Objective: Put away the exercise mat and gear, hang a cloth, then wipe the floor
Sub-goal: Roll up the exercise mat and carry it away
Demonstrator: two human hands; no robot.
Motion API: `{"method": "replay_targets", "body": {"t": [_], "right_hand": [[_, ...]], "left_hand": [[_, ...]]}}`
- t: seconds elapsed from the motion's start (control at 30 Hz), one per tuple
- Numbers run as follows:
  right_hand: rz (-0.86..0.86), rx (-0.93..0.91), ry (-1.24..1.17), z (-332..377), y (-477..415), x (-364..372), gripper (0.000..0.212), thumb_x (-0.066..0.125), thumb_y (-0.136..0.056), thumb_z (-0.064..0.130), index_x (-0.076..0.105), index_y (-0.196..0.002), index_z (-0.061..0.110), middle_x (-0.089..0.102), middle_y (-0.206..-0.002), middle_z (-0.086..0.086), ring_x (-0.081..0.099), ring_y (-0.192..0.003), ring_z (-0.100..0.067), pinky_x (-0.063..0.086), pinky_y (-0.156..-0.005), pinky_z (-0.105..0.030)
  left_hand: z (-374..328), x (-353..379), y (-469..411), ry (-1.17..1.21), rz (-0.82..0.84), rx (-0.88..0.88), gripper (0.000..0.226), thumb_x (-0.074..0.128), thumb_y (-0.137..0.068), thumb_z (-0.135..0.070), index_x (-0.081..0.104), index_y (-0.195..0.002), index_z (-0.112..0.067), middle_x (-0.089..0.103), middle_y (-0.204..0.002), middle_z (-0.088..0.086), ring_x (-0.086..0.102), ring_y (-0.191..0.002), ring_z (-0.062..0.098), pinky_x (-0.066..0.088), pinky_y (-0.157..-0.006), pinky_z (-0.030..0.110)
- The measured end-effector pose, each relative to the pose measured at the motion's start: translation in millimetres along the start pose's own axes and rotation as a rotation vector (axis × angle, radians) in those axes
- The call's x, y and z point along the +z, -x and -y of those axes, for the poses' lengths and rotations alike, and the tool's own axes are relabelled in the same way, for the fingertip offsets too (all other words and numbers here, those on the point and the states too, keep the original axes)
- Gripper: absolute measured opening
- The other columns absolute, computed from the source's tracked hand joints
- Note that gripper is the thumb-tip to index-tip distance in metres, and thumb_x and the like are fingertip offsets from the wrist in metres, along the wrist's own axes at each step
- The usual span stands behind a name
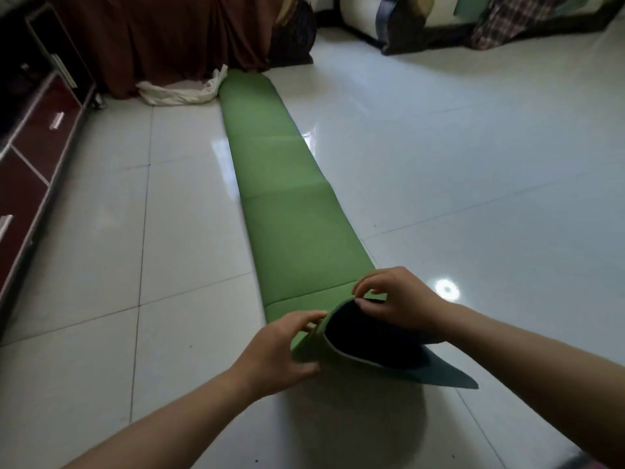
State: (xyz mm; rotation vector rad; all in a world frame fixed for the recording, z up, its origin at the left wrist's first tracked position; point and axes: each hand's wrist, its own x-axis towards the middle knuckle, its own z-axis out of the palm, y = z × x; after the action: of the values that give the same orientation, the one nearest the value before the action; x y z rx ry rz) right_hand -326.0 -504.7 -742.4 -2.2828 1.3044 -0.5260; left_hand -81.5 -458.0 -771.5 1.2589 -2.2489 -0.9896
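The green mat (287, 198) lies stretched on the white tiled floor (473, 164). Its long axis runs from the lower middle of the frame up to the upper middle, leaning slightly left as it goes. It is a narrow strip with creases across it. The far end points at a brown drape (162, 38) at the top, and the near end is lifted off the tiles and curled over, showing its dark underside.

Both hands are on that curl. The left grip (284, 350) is clamped on the left edge of the raised end, fingers over the green face and thumb below. The right grip (399, 299) pinches the top of the curl from the right side, fingertips closed on the rim. The mat's flat length runs away from both grips, up the frame.

Round about, a crumpled white cloth (182, 91) sits at the drape's foot, touching the mat's far left corner. A dark red cabinet (33, 147) lines the left edge, well apart from the mat. A dark bag (294, 32) stands just beyond the far end, and plaid fabric (517, 18) hangs in the upper right.
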Motion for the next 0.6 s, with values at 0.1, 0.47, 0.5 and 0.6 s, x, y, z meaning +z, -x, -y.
{"method": "replay_targets", "body": {"t": [0.1, 0.47, 0.5, 0.6], "right_hand": [[0.064, 0.095, -0.014, 1, 0, -9, 0.011, 0.069, -0.081, 0.026, 0.074, -0.085, 0.018, 0.072, -0.084, 0.005, 0.064, -0.075, -0.003, 0.052, -0.073, -0.019], [0.232, 0.221, -0.026, -37, -15, -37, 0.027, 0.076, -0.076, 0.029, 0.07, -0.102, 0.025, 0.067, -0.087, 0.013, 0.062, -0.074, 0.0, 0.047, -0.065, -0.012], [0.202, 0.213, -0.02, -44, -20, -39, 0.024, 0.075, -0.077, 0.027, 0.07, -0.1, 0.025, 0.065, -0.085, 0.015, 0.06, -0.072, 0.001, 0.044, -0.062, -0.01], [0.204, 0.212, -0.059, -60, -31, -39, 0.02, 0.074, -0.077, 0.029, 0.07, -0.097, 0.027, 0.063, -0.082, 0.017, 0.06, -0.072, 0.001, 0.044, -0.062, -0.013]], "left_hand": [[3, -3, -21, 0.056, -0.083, -0.033, 0.048, 0.075, -0.072, -0.028, 0.059, -0.118, -0.028, 0.062, -0.103, -0.017, 0.061, -0.091, 0.004, 0.052, -0.082, 0.023], [16, -17, -61, 0.12, -0.157, -0.318, 0.027, 0.067, -0.084, -0.025, 0.06, -0.109, -0.025, 0.066, -0.099, -0.006, 0.064, -0.089, 0.01, 0.054, -0.072, 0.023], [15, -16, -64, 0.147, -0.187, -0.354, 0.026, 0.068, -0.083, -0.026, 0.061, -0.108, -0.025, 0.066, -0.099, -0.006, 0.064, -0.089, 0.011, 0.055, -0.074, 0.026], [13, -9, -69, 0.212, -0.222, -0.463, 0.024, 0.065, -0.084, -0.03, 0.062, -0.107, -0.024, 0.067, -0.1, -0.005, 0.064, -0.093, 0.016, 0.055, -0.084, 0.037]]}}
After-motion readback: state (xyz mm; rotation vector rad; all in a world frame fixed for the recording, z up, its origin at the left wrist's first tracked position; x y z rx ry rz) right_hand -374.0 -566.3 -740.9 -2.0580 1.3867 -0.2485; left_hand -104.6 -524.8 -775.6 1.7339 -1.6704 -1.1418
